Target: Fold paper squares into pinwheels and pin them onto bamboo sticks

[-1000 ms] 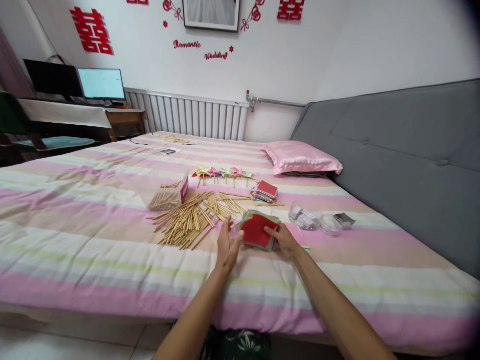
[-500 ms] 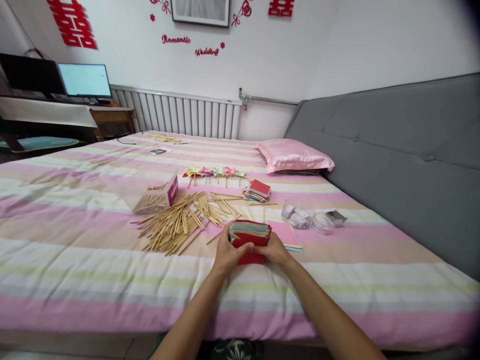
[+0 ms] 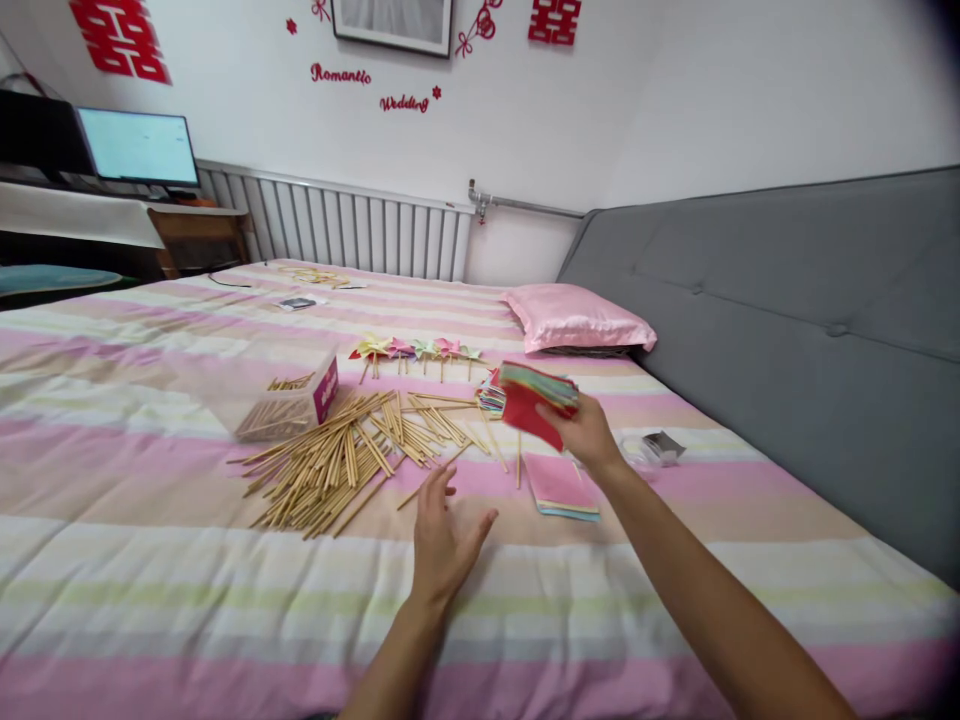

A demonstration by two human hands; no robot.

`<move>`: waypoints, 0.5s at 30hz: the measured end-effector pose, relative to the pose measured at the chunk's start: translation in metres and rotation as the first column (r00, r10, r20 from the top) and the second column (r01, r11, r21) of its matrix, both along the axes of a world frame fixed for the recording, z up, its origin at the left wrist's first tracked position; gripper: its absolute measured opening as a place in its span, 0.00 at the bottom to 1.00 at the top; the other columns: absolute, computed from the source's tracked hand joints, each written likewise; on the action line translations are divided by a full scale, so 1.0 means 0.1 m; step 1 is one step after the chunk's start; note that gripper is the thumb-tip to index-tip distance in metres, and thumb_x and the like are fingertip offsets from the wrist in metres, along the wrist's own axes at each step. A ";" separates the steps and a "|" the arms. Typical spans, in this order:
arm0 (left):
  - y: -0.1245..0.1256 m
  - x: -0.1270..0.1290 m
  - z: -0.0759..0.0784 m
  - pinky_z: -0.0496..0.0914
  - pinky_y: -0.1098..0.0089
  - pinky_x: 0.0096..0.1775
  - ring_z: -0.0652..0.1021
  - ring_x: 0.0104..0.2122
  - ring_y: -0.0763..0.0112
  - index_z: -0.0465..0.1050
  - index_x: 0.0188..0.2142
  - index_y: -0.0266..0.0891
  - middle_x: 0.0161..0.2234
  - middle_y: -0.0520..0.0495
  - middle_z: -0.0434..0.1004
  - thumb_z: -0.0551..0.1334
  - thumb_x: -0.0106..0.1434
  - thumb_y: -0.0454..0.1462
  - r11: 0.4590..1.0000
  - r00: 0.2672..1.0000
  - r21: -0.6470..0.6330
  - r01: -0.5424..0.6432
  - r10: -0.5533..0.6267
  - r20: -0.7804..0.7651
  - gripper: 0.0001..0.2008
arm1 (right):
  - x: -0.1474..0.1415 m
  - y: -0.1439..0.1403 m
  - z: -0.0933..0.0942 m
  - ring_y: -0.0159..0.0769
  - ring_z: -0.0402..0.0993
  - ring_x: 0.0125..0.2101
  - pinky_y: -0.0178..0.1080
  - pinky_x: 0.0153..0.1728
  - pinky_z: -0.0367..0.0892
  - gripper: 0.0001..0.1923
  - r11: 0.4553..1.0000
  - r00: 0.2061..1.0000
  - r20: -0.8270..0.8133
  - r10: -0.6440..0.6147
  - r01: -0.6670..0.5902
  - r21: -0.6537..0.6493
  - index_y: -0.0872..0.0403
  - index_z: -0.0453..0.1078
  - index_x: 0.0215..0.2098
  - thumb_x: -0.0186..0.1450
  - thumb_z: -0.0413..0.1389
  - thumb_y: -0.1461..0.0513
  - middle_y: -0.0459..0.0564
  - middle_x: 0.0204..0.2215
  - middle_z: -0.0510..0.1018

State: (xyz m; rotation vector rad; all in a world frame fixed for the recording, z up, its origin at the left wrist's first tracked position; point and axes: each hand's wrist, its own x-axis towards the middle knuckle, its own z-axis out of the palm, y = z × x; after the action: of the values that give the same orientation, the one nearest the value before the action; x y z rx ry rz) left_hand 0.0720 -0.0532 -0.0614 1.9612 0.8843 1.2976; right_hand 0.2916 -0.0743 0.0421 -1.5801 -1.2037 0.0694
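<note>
My right hand (image 3: 586,432) grips a thick stack of coloured paper squares (image 3: 534,398), red on the near face, lifted above the bed toward the far side. My left hand (image 3: 444,535) hovers open and empty just over the striped bedspread (image 3: 150,520), fingers spread, beside a pile of wooden sticks (image 3: 345,450). A small flat stack of pink paper (image 3: 561,485) lies on the bed just under my right wrist. Another small paper stack (image 3: 491,392) is partly hidden behind the held one.
A clear box of sticks (image 3: 289,398) stands left of the pile. A row of finished paper pinwheels (image 3: 416,350) lies farther back. A pink pillow (image 3: 576,320), a grey headboard (image 3: 787,290) and small clear containers (image 3: 660,447) sit at the right.
Both hands squared the paper stack on the bed; now the right hand alone has lifted it up and away, and the left hand has let go and opened.
</note>
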 end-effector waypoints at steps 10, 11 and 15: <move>-0.04 0.04 -0.14 0.73 0.60 0.39 0.77 0.36 0.64 0.69 0.44 0.40 0.50 0.39 0.67 0.59 0.58 0.38 0.997 0.976 -0.042 -0.064 0.054 -0.210 0.13 | 0.44 1.27 -0.14 0.42 0.59 0.58 0.44 0.57 0.50 0.23 0.903 0.863 0.432 -0.262 0.377 -0.206 0.55 0.64 0.57 0.65 0.43 0.71 0.57 0.57 0.67; -0.04 0.04 -0.15 0.73 0.59 0.40 0.77 0.37 0.63 0.69 0.43 0.40 0.50 0.39 0.67 0.58 0.58 0.38 0.994 0.972 -0.050 -0.097 0.084 -0.220 0.13 | 0.46 1.37 -0.22 0.42 0.56 0.59 0.44 0.58 0.48 0.23 0.889 0.848 0.459 -0.264 0.399 -0.226 0.56 0.62 0.58 0.66 0.41 0.70 0.57 0.58 0.65; -0.05 0.06 -0.18 0.72 0.57 0.43 0.76 0.43 0.59 0.69 0.44 0.41 0.53 0.39 0.66 0.57 0.59 0.38 0.993 0.950 -0.076 -0.086 0.059 -0.307 0.12 | 0.50 1.70 -0.57 0.45 0.54 0.59 0.51 0.58 0.48 0.19 0.825 0.823 0.520 -0.231 0.448 -0.344 0.55 0.60 0.58 0.69 0.44 0.64 0.58 0.59 0.61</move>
State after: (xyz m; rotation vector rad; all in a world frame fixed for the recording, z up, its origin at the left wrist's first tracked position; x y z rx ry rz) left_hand 0.0782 -0.0580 -0.0792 2.1087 1.1514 0.9889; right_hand 0.3412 0.0958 -0.0146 -2.3122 -1.2858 -0.3055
